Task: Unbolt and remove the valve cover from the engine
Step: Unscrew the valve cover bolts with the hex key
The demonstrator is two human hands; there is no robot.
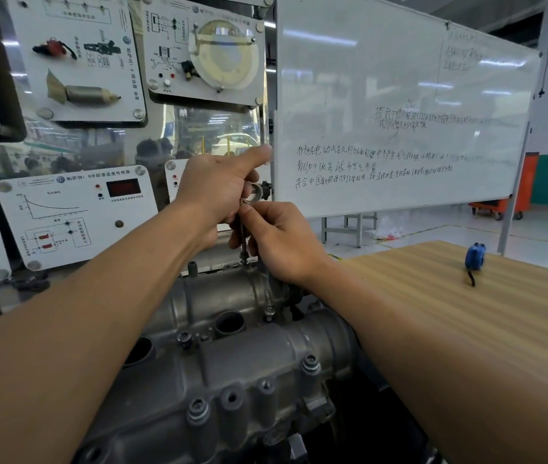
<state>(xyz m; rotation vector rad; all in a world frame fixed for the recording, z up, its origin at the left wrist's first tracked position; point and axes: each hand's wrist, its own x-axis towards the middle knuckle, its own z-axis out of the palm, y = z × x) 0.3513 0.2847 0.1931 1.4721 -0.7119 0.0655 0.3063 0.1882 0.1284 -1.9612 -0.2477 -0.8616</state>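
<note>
The grey cast valve cover (219, 360) fills the lower middle of the view, with several bolts standing in its bosses. At its far end a thin upright tool shaft (243, 237) stands on a bolt (243, 259). My left hand (219, 189) grips the top of the tool, thumb stretched out to the right. My right hand (279, 239) pinches the shaft just below, fingers curled around it. A metal ratchet head (261, 190) shows past the left hand's fingers.
A wooden table (466, 329) lies to the right with a blue tape measure (475, 257) on it. A whiteboard (399, 105) stands behind. Training panels (75, 209) with sensors hang at the left and back. An orange cart (500, 205) sits far right.
</note>
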